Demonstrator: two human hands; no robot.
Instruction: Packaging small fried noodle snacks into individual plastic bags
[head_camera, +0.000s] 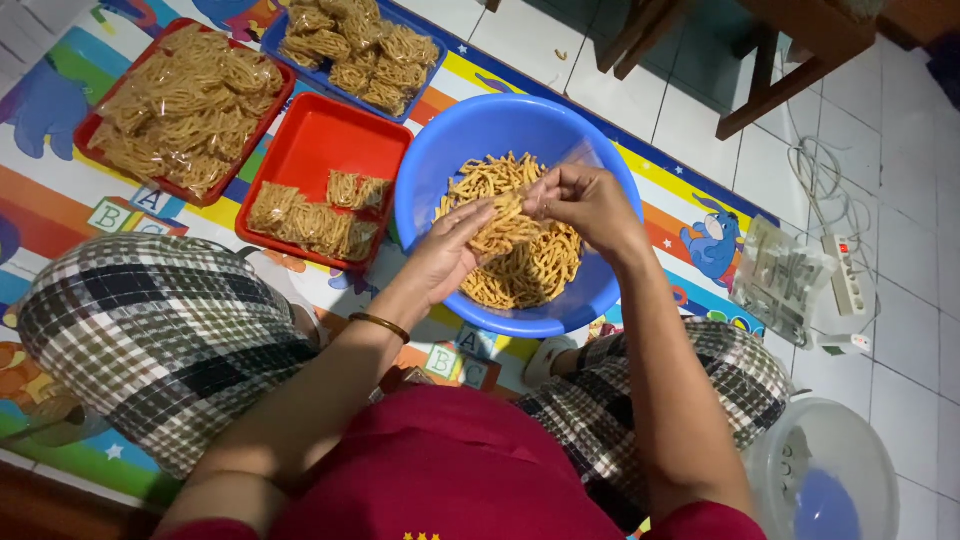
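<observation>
While hands (455, 250) (585, 205) pinch snack sticks (530, 265), perhaps bagging: cartoon mat (60, 190), white tiles (900, 270).

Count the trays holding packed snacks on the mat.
3: a red tray far left, heaped full; a smaller red tray beside the blue basin; a blue tray at the top, partly cut off.

blue basin (440, 150), red tray (320, 135), checked trousers (150, 330)

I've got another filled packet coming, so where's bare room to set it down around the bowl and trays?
The near red tray is bare across its upper half. White floor tiles lie open beyond the blue bowl. The far red tray and blue tray are packed, and both hands, left hand and right hand, crowd the bowl.
</observation>
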